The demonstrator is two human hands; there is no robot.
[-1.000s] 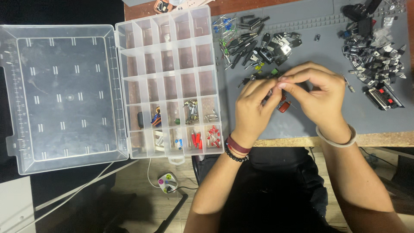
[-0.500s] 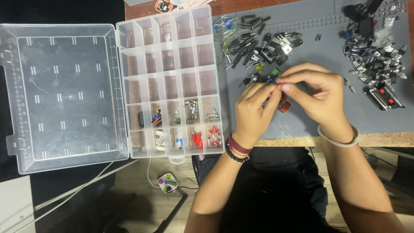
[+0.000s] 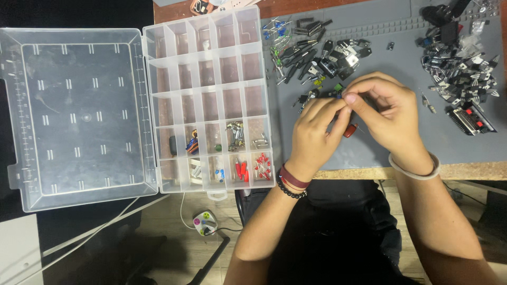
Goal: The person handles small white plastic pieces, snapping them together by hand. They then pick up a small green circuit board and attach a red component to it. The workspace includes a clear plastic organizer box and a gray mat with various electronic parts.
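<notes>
Both hands pinch together over the grey mat (image 3: pixel 380 153): left hand (image 3: pixel 315 132) and right hand (image 3: pixel 391 113) grip closed on something too small to identify. Red capacitor (image 3: pixel 350 130) just below the fingertips; compartment box (image 3: pixel 206 100) at 9 o'clock.

Tiny part (image 3: pixel 342 96) between fingers (image 3: pixel 351 98), indiscernible.

Just under the fingers (image 3: pixel 346 99) of the two hands lies a dark red component (image 3: pixel 350 130) on a plain grey mat (image 3: pixel 380 31). Past the fingertips, the heap of parts (image 3: pixel 317 47) is black with green and blue specks. Well left of the fingers, the clear organiser box (image 3: pixel 206 68) holds bright red pieces (image 3: pixel 262 162). The left wrist wears maroon and black bands (image 3: pixel 291 182).
</notes>
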